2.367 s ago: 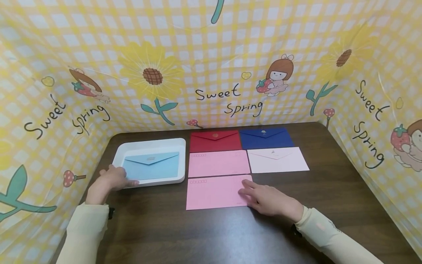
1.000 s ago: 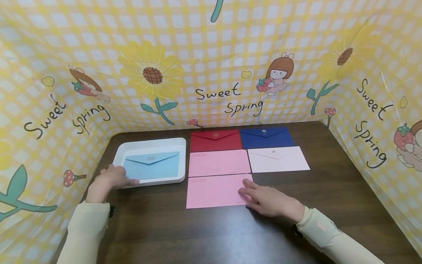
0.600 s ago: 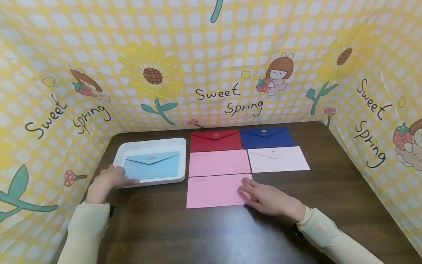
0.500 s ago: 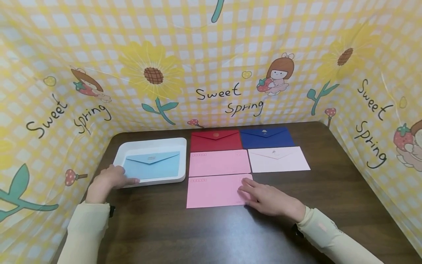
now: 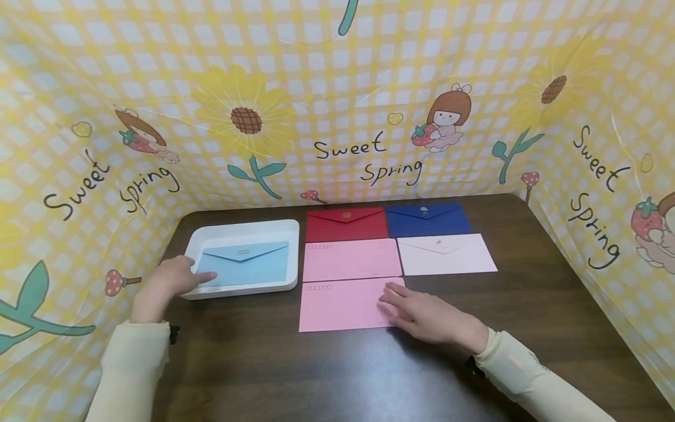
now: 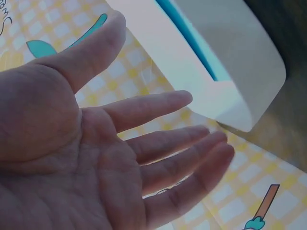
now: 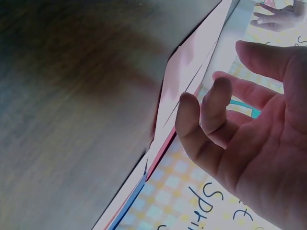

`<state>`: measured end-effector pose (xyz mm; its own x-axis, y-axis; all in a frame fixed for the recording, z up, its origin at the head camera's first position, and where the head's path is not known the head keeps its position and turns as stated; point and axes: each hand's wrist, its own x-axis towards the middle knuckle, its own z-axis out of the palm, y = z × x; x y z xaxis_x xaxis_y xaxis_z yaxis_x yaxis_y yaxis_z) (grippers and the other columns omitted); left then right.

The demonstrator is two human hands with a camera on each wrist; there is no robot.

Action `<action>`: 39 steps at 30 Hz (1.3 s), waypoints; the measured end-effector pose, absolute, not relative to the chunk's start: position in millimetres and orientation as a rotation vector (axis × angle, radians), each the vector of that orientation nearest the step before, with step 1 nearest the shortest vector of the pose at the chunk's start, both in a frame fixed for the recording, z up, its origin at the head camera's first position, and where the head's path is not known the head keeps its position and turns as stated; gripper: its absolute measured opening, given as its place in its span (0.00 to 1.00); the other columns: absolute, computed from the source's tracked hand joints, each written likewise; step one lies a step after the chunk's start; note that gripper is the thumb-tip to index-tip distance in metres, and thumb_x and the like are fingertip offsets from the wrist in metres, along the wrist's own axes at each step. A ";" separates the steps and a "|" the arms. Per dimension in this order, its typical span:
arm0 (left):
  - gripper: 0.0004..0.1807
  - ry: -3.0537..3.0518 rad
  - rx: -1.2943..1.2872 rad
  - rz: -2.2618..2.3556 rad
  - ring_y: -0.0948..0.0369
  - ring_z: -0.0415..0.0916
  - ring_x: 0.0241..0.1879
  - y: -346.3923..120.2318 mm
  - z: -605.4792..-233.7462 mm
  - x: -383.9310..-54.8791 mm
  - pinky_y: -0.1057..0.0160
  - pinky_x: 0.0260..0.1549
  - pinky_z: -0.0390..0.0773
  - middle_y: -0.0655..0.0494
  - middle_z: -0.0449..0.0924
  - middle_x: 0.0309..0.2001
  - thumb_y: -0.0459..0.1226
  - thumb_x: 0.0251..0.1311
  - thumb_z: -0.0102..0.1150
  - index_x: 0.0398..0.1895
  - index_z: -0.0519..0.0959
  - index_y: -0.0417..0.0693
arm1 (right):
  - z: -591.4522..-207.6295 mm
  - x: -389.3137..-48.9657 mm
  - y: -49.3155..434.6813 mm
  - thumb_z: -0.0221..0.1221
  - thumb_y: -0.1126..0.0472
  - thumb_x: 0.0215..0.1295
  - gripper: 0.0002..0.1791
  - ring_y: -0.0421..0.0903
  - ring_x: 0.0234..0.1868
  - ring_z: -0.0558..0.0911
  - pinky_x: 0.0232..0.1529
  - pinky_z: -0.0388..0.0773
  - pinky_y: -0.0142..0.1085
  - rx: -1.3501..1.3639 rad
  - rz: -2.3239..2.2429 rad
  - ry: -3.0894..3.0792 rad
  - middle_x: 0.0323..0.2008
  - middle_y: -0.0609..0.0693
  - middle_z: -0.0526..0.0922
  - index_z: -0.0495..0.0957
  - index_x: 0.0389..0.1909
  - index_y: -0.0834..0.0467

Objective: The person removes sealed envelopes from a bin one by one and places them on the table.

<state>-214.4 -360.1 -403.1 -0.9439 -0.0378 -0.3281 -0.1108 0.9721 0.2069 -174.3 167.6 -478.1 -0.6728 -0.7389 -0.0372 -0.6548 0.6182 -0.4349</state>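
Note:
A light blue envelope (image 5: 248, 265) lies flap up in a white tray (image 5: 292, 234) at the left of the table. My left hand (image 5: 167, 283) is at the tray's near left corner, thumb over the envelope's corner. In the left wrist view its fingers are spread, with a gap between them and the tray wall (image 6: 268, 67). My right hand (image 5: 435, 316) hovers over the right end of the nearer pink envelope (image 5: 340, 308), fingers slightly bent and holding nothing. A second pink envelope (image 5: 348, 261) lies just behind it.
A white envelope (image 5: 448, 258), a red one (image 5: 343, 230) and a dark blue one (image 5: 427, 223) lie farther back on the brown table (image 5: 295, 375). A yellow checked cloth (image 5: 337, 70) walls the table at the back and both sides.
My left hand has come away from the tray's near left edge, shifting left and a little up. My right hand and the envelopes have hardly moved.

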 end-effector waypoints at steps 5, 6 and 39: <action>0.41 2.843 -0.110 0.368 0.22 0.66 0.62 -364.9 -402.7 -221.4 0.28 0.57 0.70 0.14 0.66 0.63 0.50 0.75 0.58 0.63 0.67 0.13 | -473.1 -180.5 165.0 0.62 0.59 0.76 0.27 0.59 0.61 0.82 0.59 0.79 0.55 -1.145 -0.597 2.675 0.73 0.67 0.69 0.74 0.72 0.62; 0.40 2.853 -0.101 0.382 0.22 0.66 0.62 -365.5 -402.2 -223.0 0.28 0.57 0.70 0.14 0.67 0.63 0.49 0.75 0.58 0.63 0.68 0.13 | -471.9 -181.7 164.3 0.62 0.59 0.76 0.27 0.59 0.60 0.83 0.58 0.79 0.55 -1.139 -0.602 2.688 0.73 0.67 0.70 0.74 0.72 0.62; 0.33 2.455 -0.249 0.680 0.58 0.80 0.21 -371.8 -400.1 -254.2 0.66 0.22 0.69 0.42 0.73 0.32 0.45 0.76 0.57 0.59 0.69 0.16 | -453.7 -204.3 101.5 0.61 0.58 0.77 0.28 0.54 0.59 0.84 0.60 0.78 0.51 -0.977 -1.027 2.615 0.59 0.59 0.85 0.71 0.74 0.60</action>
<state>-254.2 -371.8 -400.1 -0.8179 -0.0251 -0.5748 -0.3172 0.8532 0.4141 -204.3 101.5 -453.7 -0.7717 -0.6310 0.0790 -0.5160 0.5488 -0.6577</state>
